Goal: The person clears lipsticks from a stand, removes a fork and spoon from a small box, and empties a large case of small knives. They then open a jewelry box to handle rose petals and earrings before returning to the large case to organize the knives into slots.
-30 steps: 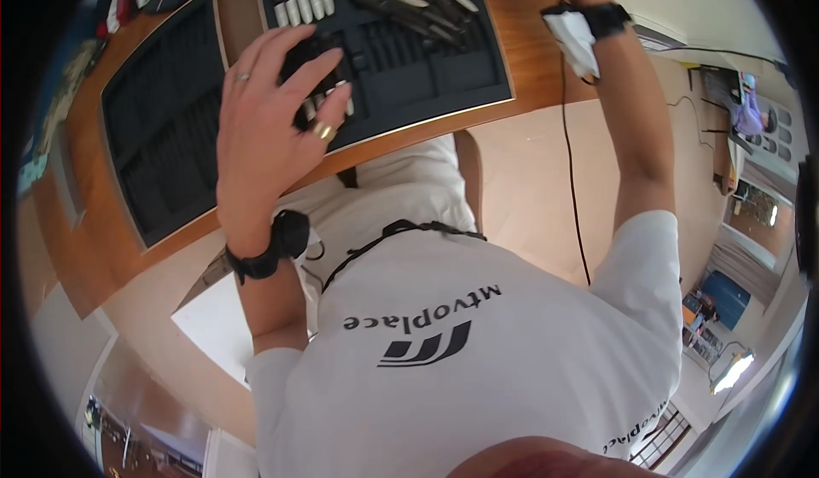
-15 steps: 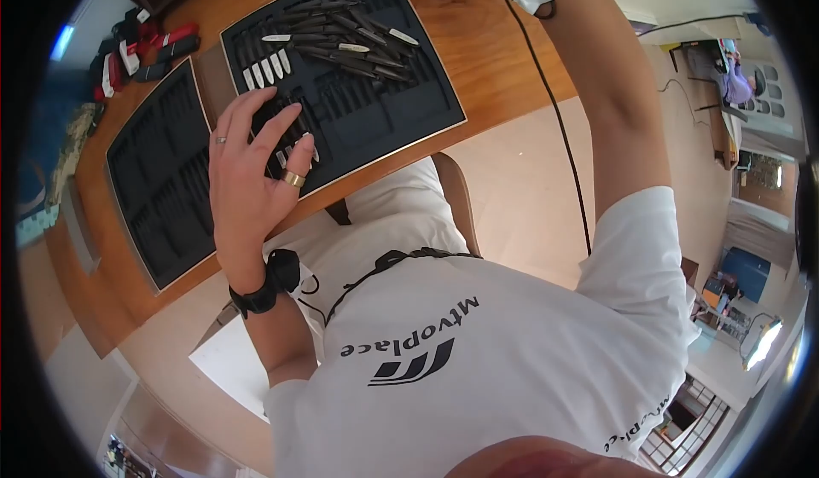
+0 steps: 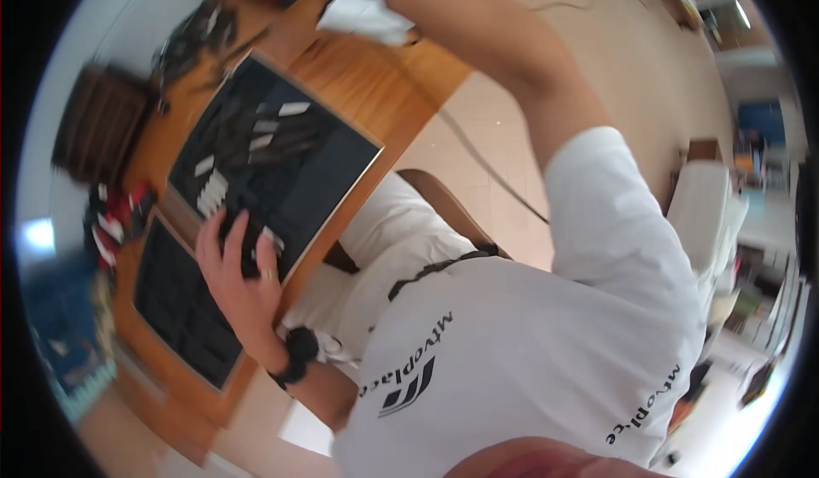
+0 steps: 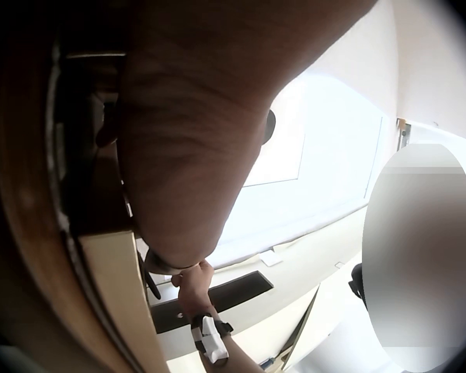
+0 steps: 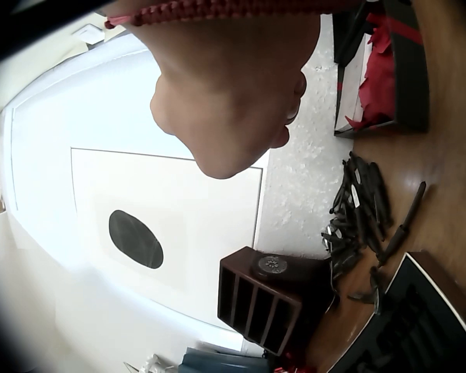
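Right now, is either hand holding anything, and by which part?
Can't tell: left hand is spread over the tray, contact unclear; right hand hides its own fingertips.

Two trays sit side by side on the table (image 3: 375, 73). In the right tray (image 3: 328, 171), a row of sticks (image 3: 212, 195) is left of a stick pile (image 3: 271, 130). Behind the trays are a bundle (image 3: 118, 218) on the left, a rack (image 3: 102, 124), then more sticks (image 3: 200, 33) to its right.

Around you, a pale floor (image 3: 495, 137) spreads beside your wooden table (image 3: 414, 81) and brown chair (image 3: 445, 205), while bright light (image 3: 725, 431) glares from one side.
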Available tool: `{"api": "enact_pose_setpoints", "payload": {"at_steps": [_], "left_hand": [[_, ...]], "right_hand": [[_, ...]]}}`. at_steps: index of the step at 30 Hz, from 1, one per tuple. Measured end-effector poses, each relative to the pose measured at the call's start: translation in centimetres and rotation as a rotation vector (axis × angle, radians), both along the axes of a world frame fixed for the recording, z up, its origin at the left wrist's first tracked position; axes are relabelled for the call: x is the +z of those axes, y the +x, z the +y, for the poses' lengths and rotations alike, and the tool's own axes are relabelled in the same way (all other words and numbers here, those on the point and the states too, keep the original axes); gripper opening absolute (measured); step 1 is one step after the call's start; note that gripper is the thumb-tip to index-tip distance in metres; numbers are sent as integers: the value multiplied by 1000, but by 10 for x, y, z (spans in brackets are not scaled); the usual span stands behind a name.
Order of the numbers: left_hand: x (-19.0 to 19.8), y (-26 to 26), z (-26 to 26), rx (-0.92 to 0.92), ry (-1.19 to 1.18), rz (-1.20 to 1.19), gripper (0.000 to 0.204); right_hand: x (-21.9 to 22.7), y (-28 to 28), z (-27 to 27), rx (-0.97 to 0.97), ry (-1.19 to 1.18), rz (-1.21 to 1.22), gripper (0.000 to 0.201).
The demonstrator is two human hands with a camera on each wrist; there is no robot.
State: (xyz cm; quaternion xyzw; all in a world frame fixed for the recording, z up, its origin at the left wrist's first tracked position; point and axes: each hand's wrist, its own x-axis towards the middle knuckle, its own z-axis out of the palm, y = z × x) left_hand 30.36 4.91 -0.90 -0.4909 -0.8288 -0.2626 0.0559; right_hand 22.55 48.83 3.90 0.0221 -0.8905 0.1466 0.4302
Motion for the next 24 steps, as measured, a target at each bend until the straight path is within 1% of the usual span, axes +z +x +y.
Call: {"api": "enact_pose_setpoints", "payload": {"at_steps": [2, 3, 4, 5, 7, 8, 12, 14, 17, 21, 23, 24], "left_hand": [[-3, -2, 1, -24, 32, -4, 36], [-4, -4, -1, -48, 28, -9, 35], [-7, -7, -1, -67, 27, -18, 34], [-9, -8, -1, -128, 28, 2, 34], [-11, -9, -2, -80, 28, -39, 34], [-10, -10, -3, -113, 23, -27, 34], [-1, -3, -1, -106, -5, -43, 36], [-3, -3, -1, -97, 18, -62, 35], [-4, -3, -4, -92, 16, -48, 33], [-4, -2, -5, -87, 25, -43, 32], [-4, -1, -5, -93, 35, -52, 32], [-4, -1, -4, -82, 38, -50, 32]], "right_hand": [[-11, -6, 0, 84, -97, -189, 41], [-12, -1, -15, 79, -107, -174, 38], [-12, 1, -29, 144, -76, -84, 35], [-10, 9, -41, 195, -25, -82, 33], [0, 33, -70, 239, 39, -55, 33], [1, 39, -81, 263, 82, -59, 33], [11, 70, -118, 306, 116, -30, 35], [15, 80, -129, 334, 137, 2, 36], [20, 91, -139, 445, 126, 29, 36], [23, 104, -144, 494, 101, 37, 36], [20, 116, -148, 477, 2, -10, 37], [17, 119, -149, 488, 5, -9, 37]]}}
